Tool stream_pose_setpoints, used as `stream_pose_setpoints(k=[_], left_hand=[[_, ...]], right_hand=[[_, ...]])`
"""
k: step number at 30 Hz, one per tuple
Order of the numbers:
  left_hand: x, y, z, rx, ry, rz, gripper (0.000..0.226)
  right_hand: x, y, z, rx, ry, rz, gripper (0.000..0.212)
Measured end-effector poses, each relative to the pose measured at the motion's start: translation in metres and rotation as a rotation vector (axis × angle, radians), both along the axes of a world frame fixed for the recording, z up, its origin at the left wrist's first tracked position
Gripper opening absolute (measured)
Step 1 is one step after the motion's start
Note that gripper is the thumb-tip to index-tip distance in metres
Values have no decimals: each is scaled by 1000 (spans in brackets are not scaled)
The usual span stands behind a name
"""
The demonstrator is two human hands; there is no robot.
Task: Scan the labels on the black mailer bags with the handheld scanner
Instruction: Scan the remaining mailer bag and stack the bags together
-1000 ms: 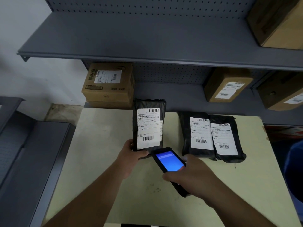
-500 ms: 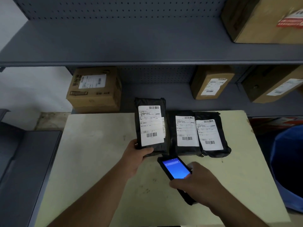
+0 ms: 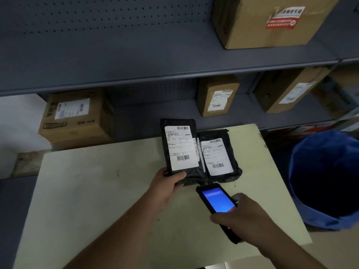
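A matte cardboard box point(image 3: 76, 115) sits on the grey shelf. Over the pale table point(image 3: 93, 191), the left hand point(image 3: 165, 186) pinches a crinkled black mailer bag point(image 3: 179, 150) upright by its lower edge (label facing up). Another bag point(image 3: 218, 154) lies beside. The right hand point(image 3: 246, 220) grips the glossy scanner point(image 3: 217, 200).

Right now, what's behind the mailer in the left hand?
The held mailer in the left hand overlaps a second mailer, showing only a label sliver. A third mailer lies clear on the table.
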State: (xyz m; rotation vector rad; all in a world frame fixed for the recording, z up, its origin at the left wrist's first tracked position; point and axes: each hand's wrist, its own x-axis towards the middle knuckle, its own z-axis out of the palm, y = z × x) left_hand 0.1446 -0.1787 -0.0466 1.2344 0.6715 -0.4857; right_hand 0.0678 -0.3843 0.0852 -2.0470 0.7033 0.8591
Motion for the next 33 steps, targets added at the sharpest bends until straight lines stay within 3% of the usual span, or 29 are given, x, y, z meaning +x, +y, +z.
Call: stream_pose_setpoints(k=[16,28,33], left_hand=[[23,-88,-15,-18,77,-24,30],[28,-89,-21,579,-45,-167,57],[26,-75,-19,565,-77,-145,74]], right_hand=[[-2,-63,-1,-39,-10,-54,44],[-4,-60,-5,-14,6,-45,42],[-5,-48,-5,-6,10,-40,45]])
